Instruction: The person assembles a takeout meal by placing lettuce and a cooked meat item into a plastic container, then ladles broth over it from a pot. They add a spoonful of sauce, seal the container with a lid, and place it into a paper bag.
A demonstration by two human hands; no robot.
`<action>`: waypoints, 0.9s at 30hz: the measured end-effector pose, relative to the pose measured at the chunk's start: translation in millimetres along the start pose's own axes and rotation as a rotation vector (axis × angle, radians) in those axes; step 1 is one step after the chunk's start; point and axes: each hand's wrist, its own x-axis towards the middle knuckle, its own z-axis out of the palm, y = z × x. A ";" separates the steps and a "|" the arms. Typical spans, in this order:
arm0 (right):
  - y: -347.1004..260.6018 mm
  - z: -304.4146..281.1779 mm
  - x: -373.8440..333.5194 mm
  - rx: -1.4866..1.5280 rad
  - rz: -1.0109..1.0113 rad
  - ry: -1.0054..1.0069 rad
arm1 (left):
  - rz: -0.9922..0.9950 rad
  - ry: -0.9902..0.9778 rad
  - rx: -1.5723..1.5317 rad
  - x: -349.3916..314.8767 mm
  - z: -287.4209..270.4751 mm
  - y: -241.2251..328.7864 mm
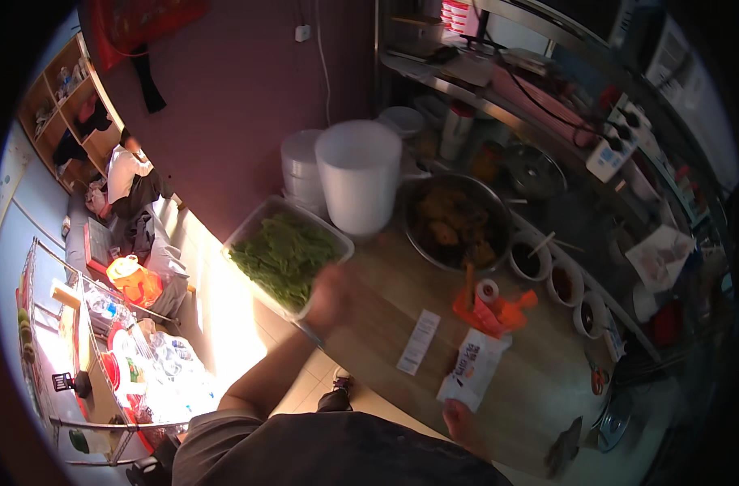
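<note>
My left hand (pixel 332 300) is smeared by motion at the near right corner of a clear plastic tub (pixel 343 245) full of green leafy vegetables (pixel 284 257). Whether its fingers grip the rim cannot be made out. At the table's front edge my right hand (pixel 460 419) is closed on the near end of a flat white paper bag (pixel 476 366) with dark print. A white paper slip (pixel 419 343) lies to the left of the bag. Just beyond it sit a crumpled orange plastic bag (pixel 507 314) and a small red-and-white roll (pixel 487 290).
A steel bowl of brown food (pixel 452 217) stands behind, beside a tall white bucket (pixel 359 178). Several small bowls of dark sauce (pixel 564 282) line the right, near orange-handled scissors (pixel 599 379). A wire rack (pixel 102 424) stands left; a person (pixel 130 174) sits far left.
</note>
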 end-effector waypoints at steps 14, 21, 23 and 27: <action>-209.9 20.3 111.0 0.001 0.091 -0.223 | 0.025 -0.892 0.135 271.4 -91.2 -69.8; -181.6 24.8 78.2 -0.038 0.107 -0.135 | 0.099 -0.914 -0.007 280.1 -93.5 -72.3; -167.3 31.0 61.4 -0.025 0.140 -0.155 | 0.172 -0.891 0.040 277.1 -94.0 -72.1; -155.4 39.5 48.1 0.016 0.159 -0.164 | 0.384 -0.828 0.291 270.5 -94.0 -68.3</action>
